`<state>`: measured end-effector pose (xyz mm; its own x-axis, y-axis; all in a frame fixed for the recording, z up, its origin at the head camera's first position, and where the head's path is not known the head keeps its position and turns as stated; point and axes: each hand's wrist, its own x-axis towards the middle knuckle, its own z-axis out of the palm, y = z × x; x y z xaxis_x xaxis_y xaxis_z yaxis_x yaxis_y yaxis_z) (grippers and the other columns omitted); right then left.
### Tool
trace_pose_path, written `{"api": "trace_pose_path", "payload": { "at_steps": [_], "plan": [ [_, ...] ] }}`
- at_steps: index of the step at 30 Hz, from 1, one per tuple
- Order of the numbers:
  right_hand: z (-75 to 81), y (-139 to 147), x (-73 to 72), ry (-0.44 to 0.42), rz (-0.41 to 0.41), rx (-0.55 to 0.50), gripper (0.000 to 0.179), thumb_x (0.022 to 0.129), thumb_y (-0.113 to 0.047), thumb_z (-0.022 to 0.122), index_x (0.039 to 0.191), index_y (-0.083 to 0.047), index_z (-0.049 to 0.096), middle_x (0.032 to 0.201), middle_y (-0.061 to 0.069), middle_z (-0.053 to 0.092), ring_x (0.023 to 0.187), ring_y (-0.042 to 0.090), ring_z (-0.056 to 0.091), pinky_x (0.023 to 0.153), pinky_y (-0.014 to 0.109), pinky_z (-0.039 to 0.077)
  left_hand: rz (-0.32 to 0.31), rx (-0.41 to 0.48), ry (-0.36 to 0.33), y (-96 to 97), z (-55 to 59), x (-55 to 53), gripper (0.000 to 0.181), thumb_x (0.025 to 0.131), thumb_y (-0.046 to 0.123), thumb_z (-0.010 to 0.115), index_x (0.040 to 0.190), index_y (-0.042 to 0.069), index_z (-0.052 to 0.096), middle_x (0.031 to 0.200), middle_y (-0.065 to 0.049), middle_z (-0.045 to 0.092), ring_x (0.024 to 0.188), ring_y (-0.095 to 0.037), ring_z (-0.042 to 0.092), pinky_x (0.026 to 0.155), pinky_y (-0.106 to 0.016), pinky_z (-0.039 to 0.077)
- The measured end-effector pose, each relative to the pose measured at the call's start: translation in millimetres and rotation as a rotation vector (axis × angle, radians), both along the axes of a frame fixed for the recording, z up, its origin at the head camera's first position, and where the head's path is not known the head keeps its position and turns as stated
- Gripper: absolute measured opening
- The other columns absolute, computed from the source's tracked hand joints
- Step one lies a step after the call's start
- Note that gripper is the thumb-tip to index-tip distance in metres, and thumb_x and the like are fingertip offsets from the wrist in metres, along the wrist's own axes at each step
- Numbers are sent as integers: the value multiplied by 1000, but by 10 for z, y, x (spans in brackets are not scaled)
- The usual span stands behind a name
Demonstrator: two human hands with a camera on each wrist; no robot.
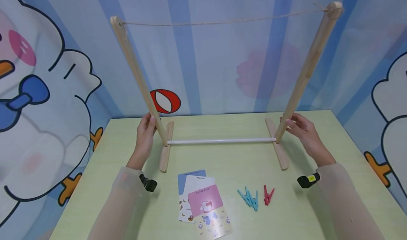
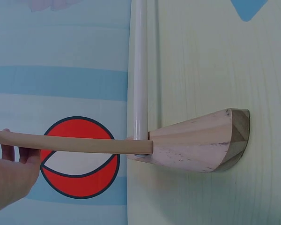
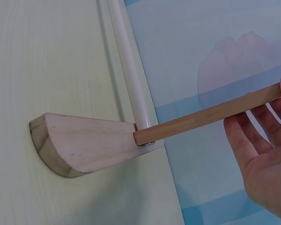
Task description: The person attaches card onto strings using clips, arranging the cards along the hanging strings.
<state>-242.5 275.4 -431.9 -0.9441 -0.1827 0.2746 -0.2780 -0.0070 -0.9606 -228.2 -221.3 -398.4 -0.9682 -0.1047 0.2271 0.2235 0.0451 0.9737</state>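
A wooden stand is on the table, its left post [image 1: 136, 70] and right post [image 1: 306, 72] tilting outward. A thin string [image 1: 203, 23] links their tops and a white rod [image 1: 219, 141] joins them low down. Each post rises from a wooden foot, left foot [image 1: 164, 159] and right foot [image 1: 281, 157]. My left hand [image 1: 143, 137] holds the left post near its lower end, thumb in front. On the other side my right hand [image 1: 305, 135] pinches the right post between thumb and fingers, seen also in the right wrist view.
In front of the stand lie overlapping cards, a pink one [image 1: 206, 199] over white [image 1: 200, 181] and blue [image 1: 192, 176]. Right of them are teal clothespins [image 1: 249, 198] and a red clothespin [image 1: 268, 195]. A printed backdrop [image 1: 216, 63] stands behind the table [image 1: 318, 211].
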Motion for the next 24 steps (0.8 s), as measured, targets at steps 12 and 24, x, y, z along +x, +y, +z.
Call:
{"api": "trace_pose_path", "payload": {
  "at_steps": [12,24],
  "plan": [
    [-5,13,48,5,9,10,35,96,-7,45,131,-2,45,126,22,47,113,16,51,89,22,45,-13,21,44,14,-18,35,38,100,19,36,132,-2,37,121,-9,49,121,-34,39,105,-40,30],
    [-27,29,67,17,18,10,36,96,-10,45,131,-1,45,127,22,47,114,18,50,89,22,45,-2,6,17,-9,-64,40,41,100,24,38,134,2,37,128,-13,47,123,-30,39,105,-39,30]
  ]
}}
